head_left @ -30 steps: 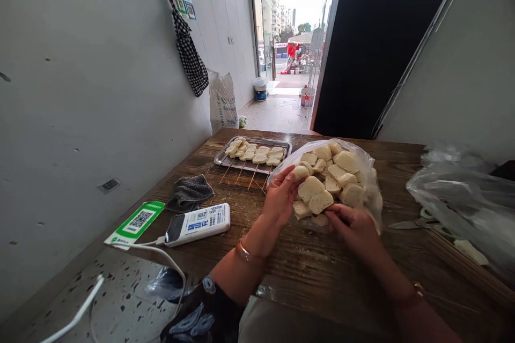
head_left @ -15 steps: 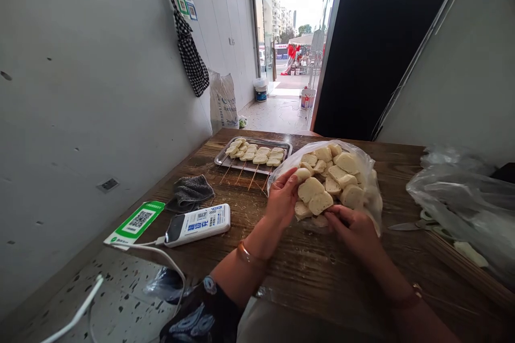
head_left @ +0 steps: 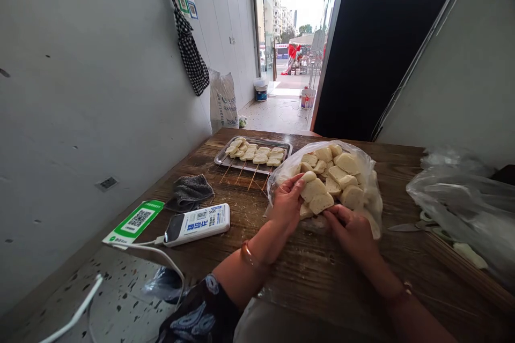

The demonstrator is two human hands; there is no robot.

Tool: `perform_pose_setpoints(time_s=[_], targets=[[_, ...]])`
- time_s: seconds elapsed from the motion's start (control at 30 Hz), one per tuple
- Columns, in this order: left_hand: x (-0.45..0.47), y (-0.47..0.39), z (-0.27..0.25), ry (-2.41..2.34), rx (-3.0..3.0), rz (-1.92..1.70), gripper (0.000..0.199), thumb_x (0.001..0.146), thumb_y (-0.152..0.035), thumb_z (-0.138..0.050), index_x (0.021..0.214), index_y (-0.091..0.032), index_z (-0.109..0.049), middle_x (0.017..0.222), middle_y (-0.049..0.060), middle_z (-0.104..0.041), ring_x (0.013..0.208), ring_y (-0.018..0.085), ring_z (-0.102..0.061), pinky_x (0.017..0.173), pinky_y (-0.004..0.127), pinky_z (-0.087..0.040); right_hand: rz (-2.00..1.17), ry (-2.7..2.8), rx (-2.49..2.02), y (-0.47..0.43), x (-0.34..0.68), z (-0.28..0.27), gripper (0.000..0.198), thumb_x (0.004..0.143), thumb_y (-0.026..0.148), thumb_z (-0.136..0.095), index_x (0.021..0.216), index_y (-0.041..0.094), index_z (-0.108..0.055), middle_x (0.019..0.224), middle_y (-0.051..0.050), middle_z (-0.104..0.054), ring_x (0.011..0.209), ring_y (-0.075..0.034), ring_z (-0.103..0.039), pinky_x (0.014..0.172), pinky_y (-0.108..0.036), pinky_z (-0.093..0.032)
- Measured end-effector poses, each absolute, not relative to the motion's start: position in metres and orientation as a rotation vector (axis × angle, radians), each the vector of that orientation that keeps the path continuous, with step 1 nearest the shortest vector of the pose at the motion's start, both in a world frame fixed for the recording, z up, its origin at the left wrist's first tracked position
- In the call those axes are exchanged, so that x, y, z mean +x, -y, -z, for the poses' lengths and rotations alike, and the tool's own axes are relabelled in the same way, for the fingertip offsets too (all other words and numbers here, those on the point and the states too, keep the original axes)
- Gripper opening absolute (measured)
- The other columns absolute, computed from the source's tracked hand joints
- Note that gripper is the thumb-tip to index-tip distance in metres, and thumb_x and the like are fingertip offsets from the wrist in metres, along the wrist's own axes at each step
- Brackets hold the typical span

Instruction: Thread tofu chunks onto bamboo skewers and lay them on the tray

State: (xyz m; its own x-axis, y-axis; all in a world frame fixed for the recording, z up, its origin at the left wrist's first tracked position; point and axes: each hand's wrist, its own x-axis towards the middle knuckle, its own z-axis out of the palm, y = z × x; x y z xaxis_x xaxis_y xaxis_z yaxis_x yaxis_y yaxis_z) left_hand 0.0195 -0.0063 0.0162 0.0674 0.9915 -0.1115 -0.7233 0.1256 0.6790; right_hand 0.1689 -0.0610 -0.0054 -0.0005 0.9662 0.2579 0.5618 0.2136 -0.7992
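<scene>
My left hand (head_left: 288,196) is closed round a pale, thick food slice (head_left: 309,176), thumb and fingers gripping its edge. That slice touches two others in a short row (head_left: 316,195) in front of the bag. At the row's lower right end, my right hand (head_left: 349,228) pinches with thumb and forefinger; any stick there is hidden by the fingers. Behind both hands an open clear plastic bag (head_left: 372,198) holds many more such slices (head_left: 347,163). To its left a metal tray (head_left: 290,146) carries several skewers of slices (head_left: 260,155), their sticks jutting over the near rim.
On the left lie a dark cloth (head_left: 190,192), a white power bank with a phone (head_left: 205,225) and a green code card (head_left: 139,221). At right are scissors (head_left: 404,228), a bundle of thin sticks (head_left: 466,268) and crumpled plastic bags (head_left: 462,193).
My left hand has shifted right, pressing its slice up against the row and tilting it. My right hand has barely moved and keeps its pinch.
</scene>
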Motion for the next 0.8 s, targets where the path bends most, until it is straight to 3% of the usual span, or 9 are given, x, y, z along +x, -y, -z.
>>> perform_pose_setpoints(time_s=[0.3,0.5,0.8], targets=[[0.006,0.006,-0.028,-0.556,0.547,-1.371,0.037,0.06,-0.03,-0.086,0.088,-0.012,-0.069,0.084,0.007,-0.072,0.074,0.016,-0.065,0.072,0.028,-0.05,-0.678,1.645,-1.457,0.063,0.17,0.009,0.035,0.089,0.05,-0.052,0.077,0.019,-0.065,0.057,0.001,-0.063,0.047,-0.015,-0.054,0.05,-0.026,-0.042],[0.006,0.007,-0.027,-0.591,0.672,-1.403,0.051,0.063,-0.032,-0.085,0.11,-0.018,-0.069,0.09,0.005,-0.073,0.074,0.015,-0.064,0.07,0.027,-0.049,-0.64,1.682,-1.462,0.064,0.168,0.005,0.036,0.088,0.05,-0.052,0.074,0.02,-0.065,0.056,0.0,-0.063,0.048,-0.015,-0.054,0.051,-0.027,-0.041],[0.014,0.012,-0.021,-0.659,0.714,-1.347,0.047,0.062,-0.036,-0.085,0.103,-0.016,-0.074,0.084,0.005,-0.073,0.072,0.014,-0.062,0.07,0.026,-0.049,-0.532,1.686,-1.498,0.066,0.169,0.004,0.036,0.087,0.05,-0.052,0.071,0.021,-0.066,0.056,0.0,-0.064,0.052,-0.017,-0.056,0.052,-0.027,-0.041]])
